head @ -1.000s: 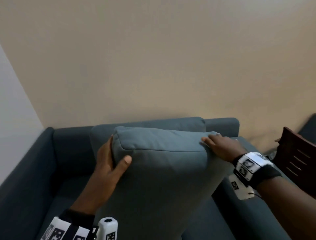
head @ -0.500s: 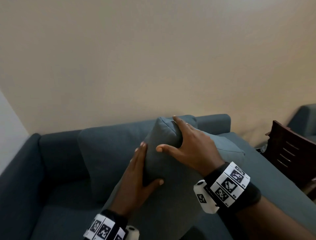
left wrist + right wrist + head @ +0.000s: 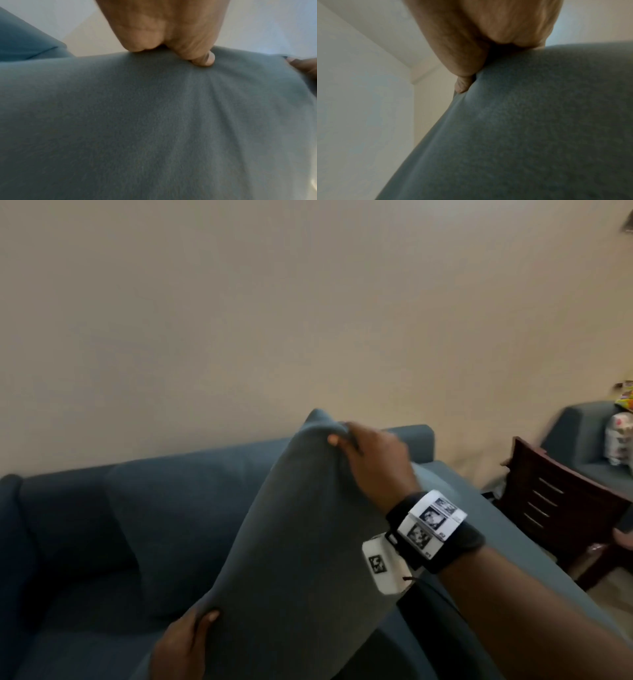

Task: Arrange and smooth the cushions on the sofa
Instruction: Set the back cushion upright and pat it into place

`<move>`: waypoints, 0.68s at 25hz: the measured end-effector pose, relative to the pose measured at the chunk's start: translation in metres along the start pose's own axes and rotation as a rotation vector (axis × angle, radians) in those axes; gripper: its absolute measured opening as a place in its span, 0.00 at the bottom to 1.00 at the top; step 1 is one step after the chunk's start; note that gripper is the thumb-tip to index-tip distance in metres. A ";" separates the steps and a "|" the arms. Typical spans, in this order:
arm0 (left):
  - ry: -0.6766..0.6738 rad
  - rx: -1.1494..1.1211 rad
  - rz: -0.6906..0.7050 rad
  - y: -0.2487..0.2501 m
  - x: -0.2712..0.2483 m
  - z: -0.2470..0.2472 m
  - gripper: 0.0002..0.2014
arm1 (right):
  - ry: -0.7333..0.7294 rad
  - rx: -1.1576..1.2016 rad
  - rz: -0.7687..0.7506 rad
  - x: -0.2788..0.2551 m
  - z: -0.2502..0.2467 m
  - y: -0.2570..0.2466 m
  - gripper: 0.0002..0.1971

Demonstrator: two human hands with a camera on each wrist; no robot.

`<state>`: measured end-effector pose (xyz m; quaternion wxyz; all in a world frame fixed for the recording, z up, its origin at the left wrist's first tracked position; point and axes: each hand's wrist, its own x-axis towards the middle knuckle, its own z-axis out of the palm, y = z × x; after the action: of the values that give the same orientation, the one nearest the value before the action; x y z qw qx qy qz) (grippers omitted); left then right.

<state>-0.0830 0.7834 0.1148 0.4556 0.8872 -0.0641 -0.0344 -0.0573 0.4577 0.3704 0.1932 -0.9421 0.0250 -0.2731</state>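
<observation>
Change: since half a second ago the left hand has dropped from the cushion's upper corner to its lower edge, and the cushion has been tilted up on a diagonal.
Left hand [image 3: 183,642]: nearest the camera, low in the head view, thumb and fingers clamped on the cushion's lower left edge.
Cushion [image 3: 301,559]: grey-blue, held up off the sofa, slanting from lower left to upper right, one corner pointing up.
Right hand [image 3: 373,463]: pinching the fabric at the top corner, thumb on the near face.
Sofa [image 3: 78,542]: dark blue, behind and below the cushion, a back cushion [image 3: 178,515] leaning against its backrest.
Chair [image 3: 561,501]: dark wood, right of the sofa.
Wall [image 3: 274,320]: beige, farthest back.
</observation>
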 end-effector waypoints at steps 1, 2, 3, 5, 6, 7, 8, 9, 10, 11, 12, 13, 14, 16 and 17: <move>0.204 0.036 -0.068 0.025 0.000 -0.002 0.13 | 0.029 0.031 -0.025 0.015 -0.007 -0.005 0.14; 0.371 0.057 -0.038 0.043 -0.008 -0.010 0.12 | 0.045 0.049 -0.049 0.030 -0.014 -0.012 0.14; 0.463 0.110 0.048 0.058 -0.023 -0.023 0.15 | 0.067 0.062 -0.066 0.041 -0.026 -0.018 0.15; 0.545 0.255 0.188 0.075 -0.041 -0.060 0.23 | 0.072 0.144 -0.123 0.062 -0.035 -0.033 0.17; 0.555 0.300 0.236 0.081 -0.047 -0.076 0.23 | 0.059 0.204 -0.154 0.071 -0.032 -0.038 0.18; 0.556 0.340 0.266 0.079 -0.054 -0.090 0.23 | 0.027 0.282 -0.174 0.076 -0.020 -0.041 0.19; 0.536 0.368 0.279 0.070 -0.063 -0.098 0.23 | -0.016 0.357 -0.176 0.078 0.000 -0.044 0.20; 0.486 0.390 0.248 0.054 -0.073 -0.103 0.24 | -0.068 0.402 -0.170 0.073 0.027 -0.050 0.22; 0.445 0.424 0.193 0.028 -0.087 -0.106 0.26 | -0.131 0.398 -0.160 0.061 0.057 -0.058 0.25; 0.393 0.453 0.108 -0.004 -0.099 -0.107 0.30 | -0.190 0.374 -0.145 0.045 0.082 -0.063 0.28; 0.367 0.457 -0.037 -0.042 -0.119 -0.113 0.34 | -0.256 0.375 -0.145 0.029 0.112 -0.075 0.31; 0.390 0.411 -0.212 -0.079 -0.141 -0.121 0.37 | -0.309 0.396 -0.153 0.017 0.139 -0.090 0.32; 0.436 0.351 -0.382 -0.113 -0.166 -0.130 0.38 | -0.331 0.421 -0.172 0.009 0.161 -0.105 0.34; 0.440 0.226 -0.625 -0.155 -0.221 -0.136 0.33 | -0.334 0.478 -0.160 0.008 0.184 -0.147 0.37; 0.439 0.197 -0.679 -0.170 -0.242 -0.135 0.28 | -0.347 0.499 -0.166 0.010 0.187 -0.172 0.35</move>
<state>-0.2928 1.0251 0.0565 0.3342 0.8836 0.3277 0.0136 0.0395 0.6806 0.2952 0.3968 -0.8969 -0.1532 -0.1210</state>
